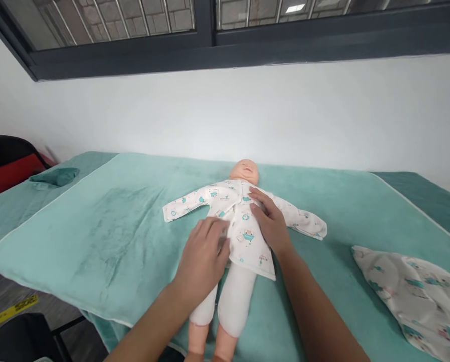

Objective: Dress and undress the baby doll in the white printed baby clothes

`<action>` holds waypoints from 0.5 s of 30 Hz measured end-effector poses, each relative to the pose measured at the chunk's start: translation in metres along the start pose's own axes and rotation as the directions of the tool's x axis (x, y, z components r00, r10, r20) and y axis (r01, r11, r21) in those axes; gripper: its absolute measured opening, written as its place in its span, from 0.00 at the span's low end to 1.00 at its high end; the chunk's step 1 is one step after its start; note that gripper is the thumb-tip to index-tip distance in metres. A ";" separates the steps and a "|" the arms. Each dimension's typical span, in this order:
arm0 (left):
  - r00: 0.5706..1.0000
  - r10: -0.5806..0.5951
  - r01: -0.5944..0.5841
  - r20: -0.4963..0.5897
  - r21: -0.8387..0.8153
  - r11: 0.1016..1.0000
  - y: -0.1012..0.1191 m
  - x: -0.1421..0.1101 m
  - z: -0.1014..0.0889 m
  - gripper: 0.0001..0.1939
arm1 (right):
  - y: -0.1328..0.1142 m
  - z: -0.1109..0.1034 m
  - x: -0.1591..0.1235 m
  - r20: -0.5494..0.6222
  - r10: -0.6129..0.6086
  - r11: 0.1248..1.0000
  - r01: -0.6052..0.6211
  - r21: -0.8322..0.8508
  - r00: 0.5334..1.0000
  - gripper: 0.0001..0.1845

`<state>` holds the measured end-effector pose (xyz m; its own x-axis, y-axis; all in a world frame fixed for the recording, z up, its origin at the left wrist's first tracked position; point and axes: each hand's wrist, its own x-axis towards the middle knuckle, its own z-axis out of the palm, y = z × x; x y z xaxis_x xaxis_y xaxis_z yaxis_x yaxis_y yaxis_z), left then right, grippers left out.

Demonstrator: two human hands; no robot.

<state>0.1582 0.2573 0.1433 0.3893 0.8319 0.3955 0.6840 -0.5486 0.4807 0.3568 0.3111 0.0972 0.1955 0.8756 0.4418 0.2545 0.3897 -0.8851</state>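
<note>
A bald baby doll (245, 171) lies on its back, head toward the wall, in white leggings (238, 301) with bare lower legs. It wears a long-sleeved white baby shirt (247, 239) printed with small teal and orange pictures, its sleeves spread out to both sides. My left hand (202, 256) is at the shirt's left front, fingers curled on the cloth near the lower edge; the fingertips are partly hidden. My right hand (272, 223) rests on the other side of the shirt's chest, fingers stretched out and slightly apart.
A teal blanket (96, 226) covers the table. At the right lies a folded printed white cloth (413, 296). A small dark teal cloth bundle (55, 177) sits at the far left, near a black and red bag (13, 168). Behind are a white wall and window.
</note>
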 end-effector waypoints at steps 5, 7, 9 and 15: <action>0.995 -0.010 0.030 -0.095 0.217 0.976 -0.008 -0.032 0.002 0.16 | 0.000 0.000 -0.002 -0.012 0.008 1.000 -0.008 -0.011 1.000 0.14; 0.994 -0.017 0.046 -0.111 0.263 0.964 -0.012 -0.031 0.004 0.13 | -0.001 -0.001 -0.004 -0.015 0.011 1.000 -0.011 -0.005 1.000 0.14; 0.991 0.007 0.029 -0.130 0.276 0.961 -0.016 -0.028 0.006 0.11 | -0.002 -0.001 -0.006 -0.020 0.013 1.000 -0.013 0.009 1.000 0.14; 0.977 0.119 -0.113 -0.175 0.042 0.993 -0.022 -0.042 0.001 0.08 | -0.003 -0.006 -0.016 -0.057 0.048 0.998 -0.045 0.050 0.997 0.14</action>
<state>0.1276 0.2351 0.1151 0.3537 0.7335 0.5804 0.6608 -0.6351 0.3999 0.3585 0.2945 0.0933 0.2615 0.8755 0.4063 0.1979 0.3634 -0.9104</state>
